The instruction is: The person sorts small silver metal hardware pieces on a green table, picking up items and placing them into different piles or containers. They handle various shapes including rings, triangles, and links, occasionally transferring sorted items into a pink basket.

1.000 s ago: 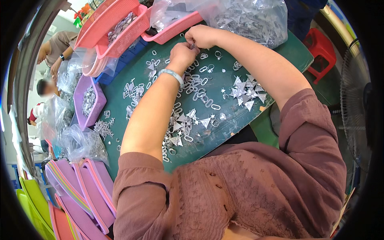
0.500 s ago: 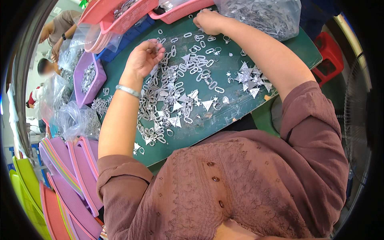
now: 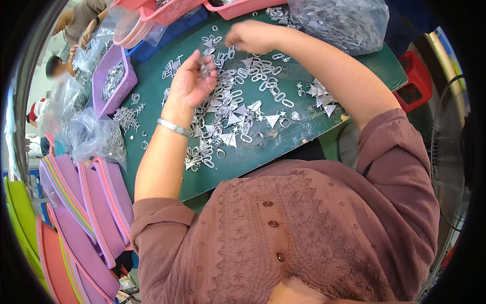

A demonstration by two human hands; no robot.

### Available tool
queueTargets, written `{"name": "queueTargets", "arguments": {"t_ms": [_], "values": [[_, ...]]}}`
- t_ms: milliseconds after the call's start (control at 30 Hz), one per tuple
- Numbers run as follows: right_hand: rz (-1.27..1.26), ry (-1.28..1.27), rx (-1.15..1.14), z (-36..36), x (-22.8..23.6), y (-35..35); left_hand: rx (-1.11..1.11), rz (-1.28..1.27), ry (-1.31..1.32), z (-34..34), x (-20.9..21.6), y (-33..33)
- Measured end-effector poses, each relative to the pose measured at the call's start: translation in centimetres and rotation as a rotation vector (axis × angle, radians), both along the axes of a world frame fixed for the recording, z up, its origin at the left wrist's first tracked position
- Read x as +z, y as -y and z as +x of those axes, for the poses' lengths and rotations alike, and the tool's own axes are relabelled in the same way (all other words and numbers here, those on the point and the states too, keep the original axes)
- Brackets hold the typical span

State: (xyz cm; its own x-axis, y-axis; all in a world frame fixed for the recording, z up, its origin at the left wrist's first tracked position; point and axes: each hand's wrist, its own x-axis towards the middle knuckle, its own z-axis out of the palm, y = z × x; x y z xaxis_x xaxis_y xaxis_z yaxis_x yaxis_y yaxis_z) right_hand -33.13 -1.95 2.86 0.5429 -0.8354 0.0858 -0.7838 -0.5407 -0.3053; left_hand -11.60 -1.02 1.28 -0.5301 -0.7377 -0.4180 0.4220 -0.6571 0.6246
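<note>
My left hand (image 3: pixel 193 83), with a pale bangle (image 3: pixel 174 127) on its wrist, is turned palm up over the left part of the pile. Its curled fingers hold several small grey metal pieces (image 3: pixel 205 69). My right hand (image 3: pixel 253 38) reaches across to the far side of the pile, its fingers bent down beside some oval metal links (image 3: pixel 230 53). Those fingertips are smeared, so what they hold, if anything, cannot be made out. Between and below both hands spreads a loose pile of flat silver links, rings, stars and triangles (image 3: pixel 233 119).
The pieces lie on a green table (image 3: pixel 167 180). A smaller heap of stars and triangles (image 3: pixel 320 95) is at right, beside a full clear bag (image 3: pixel 349 25). A purple basket (image 3: pixel 130 76) of pieces and pink baskets (image 3: pixel 172 14) line the far left. A red stool (image 3: pixel 417 83) stands at right.
My right hand has drawn left and nearer, toward my left hand. Metal pieces now show clearly in my left fingers. More links lie spread left of the pile, and the whole view has shifted slightly.
</note>
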Motion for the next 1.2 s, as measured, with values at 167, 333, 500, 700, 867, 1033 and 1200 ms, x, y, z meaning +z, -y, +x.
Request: {"name": "queueTargets", "arguments": {"t_ms": [167,333,500,700,867,1033,1200], "values": [[0.093,-0.122,0.027,-0.7,-2.8,-0.9,-0.001,-0.011,0.155,2.8,0.1,-1.8],[0.126,-0.087,0.044,-1.1,-0.9,-1.7,-0.125,-0.234,0.324,3.1,0.7,-3.5],[0.046,0.174,0.076,-1.9,-0.8,-3.1,-0.153,-0.219,0.323,3.6,0.7,-4.3],[-0.044,0.288,0.027,-1.8,-1.4,-6.0,-0.382,-0.699,0.768,1.3,1.1,-7.2],[-0.033,0.472,-0.002,-1.5,0.1,-8.0,-0.629,-1.252,1.139,0.0,0.6,-8.7],[0.966,1.338,-0.162,-2.4,-0.7,-10.2,-0.724,-1.363,1.268,-0.9,1.3,-8.9],[0.605,0.607,-0.186,-1.5,-1.3,-13.2,-0.590,-1.277,1.046,-0.2,0.0,-8.1]]}}
